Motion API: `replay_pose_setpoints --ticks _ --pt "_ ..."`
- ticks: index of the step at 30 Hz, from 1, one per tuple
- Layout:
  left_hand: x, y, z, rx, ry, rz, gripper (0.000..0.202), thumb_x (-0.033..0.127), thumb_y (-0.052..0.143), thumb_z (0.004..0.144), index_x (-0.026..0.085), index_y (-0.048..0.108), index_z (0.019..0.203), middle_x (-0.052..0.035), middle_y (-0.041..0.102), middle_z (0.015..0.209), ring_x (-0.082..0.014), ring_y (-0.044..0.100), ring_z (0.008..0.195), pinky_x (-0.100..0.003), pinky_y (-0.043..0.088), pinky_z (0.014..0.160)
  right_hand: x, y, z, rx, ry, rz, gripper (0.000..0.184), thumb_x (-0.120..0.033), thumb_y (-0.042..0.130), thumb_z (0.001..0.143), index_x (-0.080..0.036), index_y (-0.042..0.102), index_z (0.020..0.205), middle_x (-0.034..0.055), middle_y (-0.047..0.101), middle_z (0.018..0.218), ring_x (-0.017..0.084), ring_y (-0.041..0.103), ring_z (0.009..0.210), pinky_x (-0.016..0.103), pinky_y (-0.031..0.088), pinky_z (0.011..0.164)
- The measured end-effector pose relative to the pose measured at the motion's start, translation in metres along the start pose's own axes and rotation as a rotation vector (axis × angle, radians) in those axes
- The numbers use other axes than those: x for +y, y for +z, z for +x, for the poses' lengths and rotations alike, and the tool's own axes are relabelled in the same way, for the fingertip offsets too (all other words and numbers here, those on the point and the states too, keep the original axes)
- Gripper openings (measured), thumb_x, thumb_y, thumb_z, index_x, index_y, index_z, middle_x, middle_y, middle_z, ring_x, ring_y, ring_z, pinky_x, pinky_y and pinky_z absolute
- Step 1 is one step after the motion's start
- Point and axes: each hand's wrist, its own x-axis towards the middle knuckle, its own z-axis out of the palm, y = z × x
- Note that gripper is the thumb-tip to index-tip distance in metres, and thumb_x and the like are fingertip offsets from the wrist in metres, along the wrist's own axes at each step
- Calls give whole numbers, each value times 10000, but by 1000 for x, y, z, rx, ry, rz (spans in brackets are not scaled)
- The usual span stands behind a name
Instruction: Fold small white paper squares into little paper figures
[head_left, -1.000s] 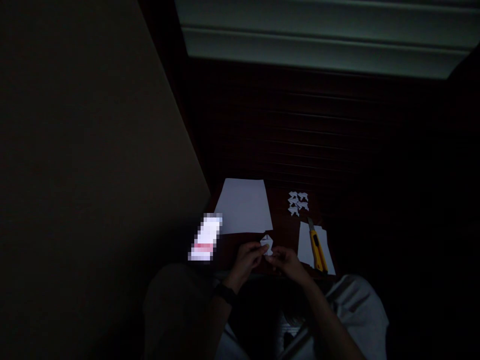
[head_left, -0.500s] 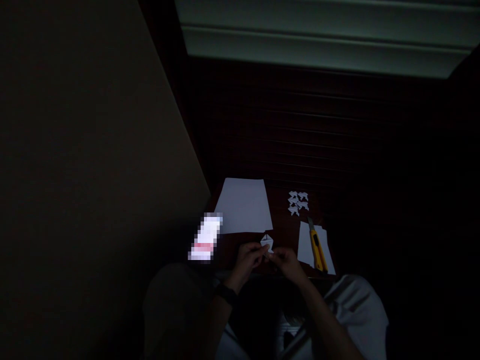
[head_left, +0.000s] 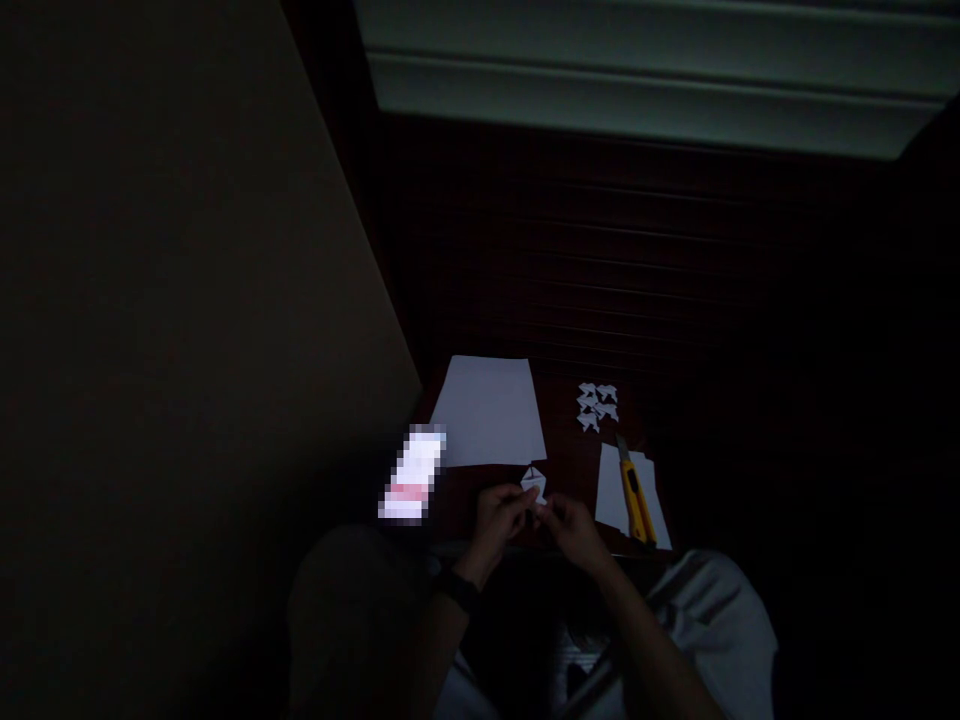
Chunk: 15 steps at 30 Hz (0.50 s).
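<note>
My left hand [head_left: 501,515] and right hand [head_left: 571,522] meet at the near edge of the dark bench [head_left: 570,455], fingertips of both pinched on a small folded paper piece [head_left: 534,483] held just above it. A plain white sheet [head_left: 487,410] lies just beyond. To the right, a yellow utility knife [head_left: 636,497] rests on a smaller paper sheet [head_left: 611,485], and a cluster of folded paper shapes [head_left: 596,405] sits farther back. A lit screen [head_left: 412,475] glows at the left.

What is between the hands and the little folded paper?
Nothing visible. The left hand and the right hand both pinch the little folded paper at its lower edge. The yellow knife lies off to the right, apart from them.
</note>
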Motion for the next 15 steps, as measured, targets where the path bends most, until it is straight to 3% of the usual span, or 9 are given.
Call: replay_pose_setpoints --ticks 15 --pt "-7 2 3 13 28 68 353 461 628 656 120 558 599 26 485 439 -45 399 364 -151 233 355 -3 -2 -1 -40 -11 21 366 -441 441 836 -152 584 664 4 575 611 112 502 555 200 357 522"
